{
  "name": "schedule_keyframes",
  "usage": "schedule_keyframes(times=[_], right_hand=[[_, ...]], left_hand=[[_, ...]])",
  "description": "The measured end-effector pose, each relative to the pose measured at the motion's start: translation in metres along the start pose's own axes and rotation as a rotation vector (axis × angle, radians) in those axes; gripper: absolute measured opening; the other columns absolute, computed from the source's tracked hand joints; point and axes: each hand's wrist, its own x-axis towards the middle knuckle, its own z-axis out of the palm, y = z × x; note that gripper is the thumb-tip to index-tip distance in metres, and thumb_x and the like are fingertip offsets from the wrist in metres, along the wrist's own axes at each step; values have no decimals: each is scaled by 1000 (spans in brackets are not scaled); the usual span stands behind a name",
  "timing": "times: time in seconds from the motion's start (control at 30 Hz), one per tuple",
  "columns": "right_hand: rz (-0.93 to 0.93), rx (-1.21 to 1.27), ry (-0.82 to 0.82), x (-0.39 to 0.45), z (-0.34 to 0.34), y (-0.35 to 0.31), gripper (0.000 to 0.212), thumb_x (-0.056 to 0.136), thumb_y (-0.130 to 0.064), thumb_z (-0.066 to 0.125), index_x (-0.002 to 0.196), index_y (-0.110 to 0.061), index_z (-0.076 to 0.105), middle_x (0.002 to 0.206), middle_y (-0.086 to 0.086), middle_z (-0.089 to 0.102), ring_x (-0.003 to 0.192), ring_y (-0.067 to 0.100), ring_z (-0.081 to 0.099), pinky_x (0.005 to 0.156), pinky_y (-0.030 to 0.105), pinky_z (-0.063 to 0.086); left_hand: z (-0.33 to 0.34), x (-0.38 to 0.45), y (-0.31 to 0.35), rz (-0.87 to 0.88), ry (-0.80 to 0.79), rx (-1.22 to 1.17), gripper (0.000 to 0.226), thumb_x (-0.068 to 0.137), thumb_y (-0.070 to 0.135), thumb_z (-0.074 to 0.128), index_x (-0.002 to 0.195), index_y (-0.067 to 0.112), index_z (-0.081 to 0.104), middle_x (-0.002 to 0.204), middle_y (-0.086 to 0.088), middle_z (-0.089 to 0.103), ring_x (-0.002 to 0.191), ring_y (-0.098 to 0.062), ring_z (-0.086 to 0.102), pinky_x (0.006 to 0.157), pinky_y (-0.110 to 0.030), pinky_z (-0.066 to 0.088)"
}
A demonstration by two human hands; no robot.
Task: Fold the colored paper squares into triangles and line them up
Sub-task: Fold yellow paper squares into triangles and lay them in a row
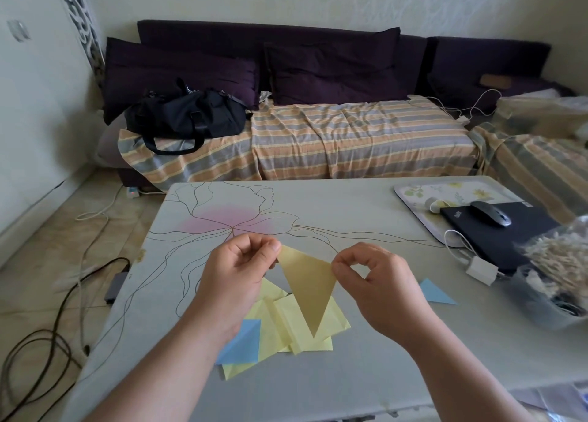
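A yellow paper folded into a triangle [308, 289] hangs point-down above the table [366, 351]. My left hand [237, 277] pinches its upper left corner and my right hand [378, 286] pinches its upper right corner. Beneath it lies a loose pile of pale yellow paper squares [286, 326]. A blue paper [242, 345] lies at the pile's left edge, partly under my left forearm. A folded blue triangle [436, 293] lies flat on the table to the right of my right hand.
At the table's right stand a flowered tray [423, 196], a black laptop [496, 231] with a mouse [490, 213], a white charger [480, 270] and a clear tub of scraps [553, 281]. A sofa with a black bag [187, 116] lies beyond. Cables trail on the floor at left.
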Motion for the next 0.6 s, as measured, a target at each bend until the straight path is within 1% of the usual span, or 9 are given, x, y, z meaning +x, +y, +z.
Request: schedule_keyframes(times=[0.07, 0.2, 0.27, 0.3, 0.37, 0.43, 0.47, 0.53, 0.6], right_hand=[[30, 9, -25, 1, -2, 1, 20, 96, -26, 68, 77, -30, 70, 92, -35, 64, 58, -5, 54, 56, 9, 37], [106, 25, -112, 2, -7, 0, 18, 98, -29, 66, 81, -22, 69, 48, -30, 51, 40, 6, 46, 43, 11, 33], [138, 31, -162, 3, -8, -1, 19, 98, -31, 66, 82, -22, 68, 42, -24, 48, 37, 8, 41, 40, 13, 29], [153, 34, -183, 3, -8, 0, 19, 98, -33, 66, 82, -24, 69, 45, -24, 51, 37, 7, 41, 40, 12, 28], [183, 49, -200, 3, -9, 4, 16, 96, -36, 68, 83, -29, 72, 66, -27, 66, 47, 2, 50, 47, 13, 35], [227, 93, -200, 4, -8, 7, 4, 94, -39, 71, 92, -36, 74, 92, -26, 73, 72, -6, 63, 57, 14, 42], [238, 135, -202, 4, -7, 6, 7, 92, -38, 73, 100, -39, 74, 98, -26, 73, 82, -7, 66, 61, 14, 46], [242, 213, -198, 3, -4, 4, 16, 92, -35, 74, 107, -40, 73, 99, -27, 72, 88, -4, 67, 64, 15, 52], [214, 212, -211, 1, 2, -1, 10, 92, -37, 74, 101, -41, 75, 95, -26, 73, 88, -2, 68, 69, 19, 54]], left_hand=[[0, 1, -1, -1, 1, 4, 10, 97, 16, 71, 88, 13, 76, 73, 5, 69, 74, -9, 63, 78, -27, 52], [2, 3, -4, -2, 23, 19, 8, 96, 18, 72, 90, 16, 77, 72, 7, 69, 70, -8, 60, 74, -24, 52], [2, 2, -5, 22, 34, 65, 7, 96, 20, 73, 91, 18, 77, 69, 13, 67, 66, -4, 58, 70, -18, 50], [2, 1, -6, 39, 39, 109, 7, 96, 21, 73, 91, 19, 77, 67, 15, 67, 64, -1, 57, 67, -14, 48], [3, -2, -5, 77, 47, 198, 6, 95, 24, 75, 91, 23, 77, 68, 16, 69, 63, 3, 57, 62, -9, 45], [3, -4, -5, 106, 45, 257, 5, 95, 26, 74, 91, 25, 77, 73, 19, 71, 65, 5, 60, 63, -7, 45], [3, -5, -5, 115, 35, 275, 5, 95, 26, 74, 91, 26, 77, 75, 19, 73, 68, 5, 62, 65, -8, 45], [6, -7, -6, 121, -2, 289, 5, 95, 27, 75, 91, 28, 78, 80, 18, 75, 71, 2, 65, 67, -11, 48], [9, -9, -7, 111, -52, 291, 4, 94, 27, 76, 91, 28, 79, 82, 12, 77, 74, -5, 68, 67, -18, 52]])
